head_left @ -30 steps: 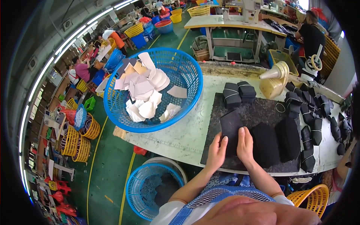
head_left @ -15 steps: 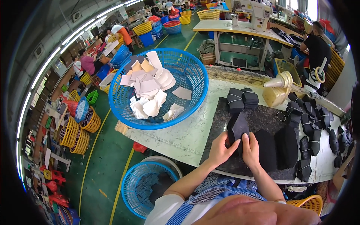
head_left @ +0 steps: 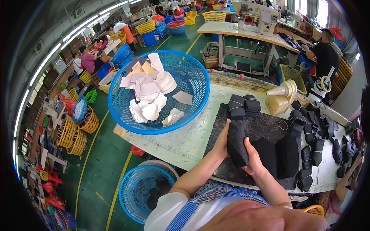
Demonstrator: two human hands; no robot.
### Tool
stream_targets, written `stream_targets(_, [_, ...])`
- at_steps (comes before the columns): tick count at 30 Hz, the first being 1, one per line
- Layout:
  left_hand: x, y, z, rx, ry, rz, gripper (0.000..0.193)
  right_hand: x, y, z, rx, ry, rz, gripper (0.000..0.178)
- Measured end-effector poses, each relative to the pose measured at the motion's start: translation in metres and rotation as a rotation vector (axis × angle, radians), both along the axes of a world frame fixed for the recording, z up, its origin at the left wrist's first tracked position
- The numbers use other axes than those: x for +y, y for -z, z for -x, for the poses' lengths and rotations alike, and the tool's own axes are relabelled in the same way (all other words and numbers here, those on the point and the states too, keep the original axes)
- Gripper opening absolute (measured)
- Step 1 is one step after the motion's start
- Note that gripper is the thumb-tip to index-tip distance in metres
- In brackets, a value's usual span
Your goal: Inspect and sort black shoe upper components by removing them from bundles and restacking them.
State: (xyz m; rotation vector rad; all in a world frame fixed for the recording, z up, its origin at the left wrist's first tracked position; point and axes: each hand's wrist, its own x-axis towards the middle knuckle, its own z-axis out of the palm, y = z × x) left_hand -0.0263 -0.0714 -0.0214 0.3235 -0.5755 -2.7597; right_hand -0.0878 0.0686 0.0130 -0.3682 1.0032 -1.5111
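Note:
Between my two hands, above the black board (head_left: 214, 135), is a thick stack of black cut pieces (head_left: 236, 143). My left hand (head_left: 221, 141) is closed along its left side, and my right hand (head_left: 253, 158) grips the near right side. Two loose black stacks, one (head_left: 265, 153) and another (head_left: 288, 154), lie on the board right of my hands. Beyond the held stack sit two black bundles, a banded bundle (head_left: 236, 107) and its neighbour (head_left: 252, 105). A loose elastic band (head_left: 283, 124) lies on the board's far right part.
A big blue basket (head_left: 208, 86) of pale cut pieces stands on the table's left. Several banded black bundles (head_left: 317, 152) cover the right side, near a cream plastic bottle (head_left: 280, 102). Another blue basket (head_left: 122, 194) stands below left. A person (head_left: 327, 54) sits at far right.
The held stack has turned in my hands and lifted slightly toward me, its side now facing up. My right hand has shifted from its top to its near right side.

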Motion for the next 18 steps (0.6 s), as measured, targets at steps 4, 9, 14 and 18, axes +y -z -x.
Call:
stream_targets(4, [0.030,-0.018,0.002,-0.056,-0.125,0.333,0.038,-0.010,-0.017,0.017,0.370,0.397,-0.117,0.047])
stream_targets(9, [0.042,-0.006,-0.003,-0.136,-0.316,0.855,0.026,-0.009,-0.011,0.017,1.271,0.680,0.019,0.034])
stream_targets(14, [0.032,-0.032,0.000,-0.177,-0.110,0.633,0.031,-0.007,0.005,0.030,0.736,0.527,-0.023,0.037])
stream_targets(18, [0.028,-0.044,-0.005,-0.198,-0.120,0.558,0.025,0.002,-0.021,0.031,0.296,0.227,-0.148,0.048])
